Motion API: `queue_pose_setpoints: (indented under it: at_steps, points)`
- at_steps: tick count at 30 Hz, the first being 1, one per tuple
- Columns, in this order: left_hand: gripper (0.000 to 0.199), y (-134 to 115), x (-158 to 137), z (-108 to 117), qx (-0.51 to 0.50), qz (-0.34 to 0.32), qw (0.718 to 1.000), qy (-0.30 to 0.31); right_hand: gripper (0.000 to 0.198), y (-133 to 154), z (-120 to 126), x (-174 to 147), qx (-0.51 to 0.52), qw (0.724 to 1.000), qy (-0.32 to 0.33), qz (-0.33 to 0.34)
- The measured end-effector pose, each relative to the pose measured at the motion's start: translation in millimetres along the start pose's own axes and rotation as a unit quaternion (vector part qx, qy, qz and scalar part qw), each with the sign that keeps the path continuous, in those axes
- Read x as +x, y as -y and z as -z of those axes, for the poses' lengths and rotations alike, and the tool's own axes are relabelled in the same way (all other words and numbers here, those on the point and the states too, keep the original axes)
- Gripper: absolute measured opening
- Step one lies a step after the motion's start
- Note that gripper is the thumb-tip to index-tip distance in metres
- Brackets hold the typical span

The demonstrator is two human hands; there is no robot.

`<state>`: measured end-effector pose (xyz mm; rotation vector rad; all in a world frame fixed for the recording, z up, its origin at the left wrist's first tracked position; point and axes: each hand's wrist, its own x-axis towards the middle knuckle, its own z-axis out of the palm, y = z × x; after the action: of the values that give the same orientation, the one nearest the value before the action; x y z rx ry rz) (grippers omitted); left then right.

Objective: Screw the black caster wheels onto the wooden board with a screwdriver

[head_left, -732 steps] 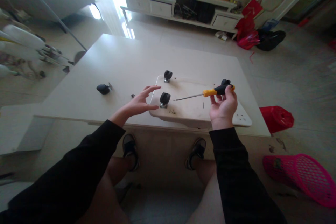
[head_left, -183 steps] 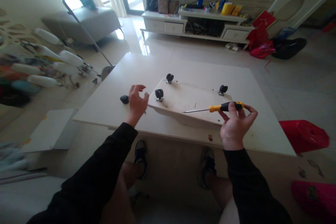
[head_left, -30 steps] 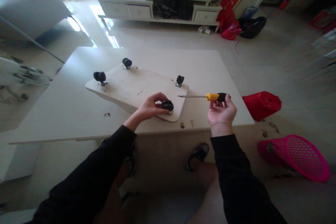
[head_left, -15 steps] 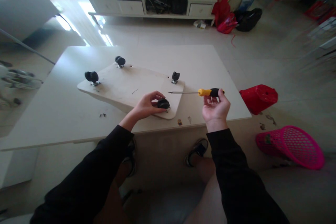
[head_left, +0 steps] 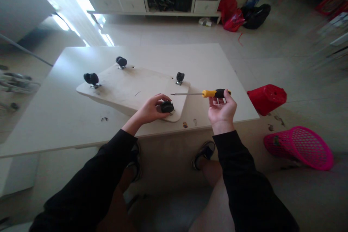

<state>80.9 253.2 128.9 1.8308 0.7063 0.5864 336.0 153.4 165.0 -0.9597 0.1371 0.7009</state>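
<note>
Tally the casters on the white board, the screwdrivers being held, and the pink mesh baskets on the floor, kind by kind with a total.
Casters on the white board: 4, one gripped by the left hand
Screwdriver in the right hand: 1
Pink mesh basket: 1
Total: 6

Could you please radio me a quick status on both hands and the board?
Left hand holding near-right caster; right hand gripping screwdriver. White board on table. Left fingers partly hide held caster.
</note>
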Motion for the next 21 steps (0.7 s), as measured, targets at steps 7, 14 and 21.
queue_pose_setpoints:
  at_steps: [7, 14, 21]
  points:
    - [0.043, 3, 1, -1, 0.025, -0.012, 1.000, -0.014, 0.038, -3, 5, 5, -0.013, 1.000, 0.017, 0.012]
    - [0.044, 3, 0, -2, 0.038, -0.025, 0.998, -0.035, 0.034, 7, 3, 6, -0.004, 0.999, 0.005, 0.033]
    - [0.046, 5, 0, -1, 0.037, -0.007, 0.999, -0.031, 0.042, 11, 1, 9, -0.024, 0.995, 0.029, 0.092]
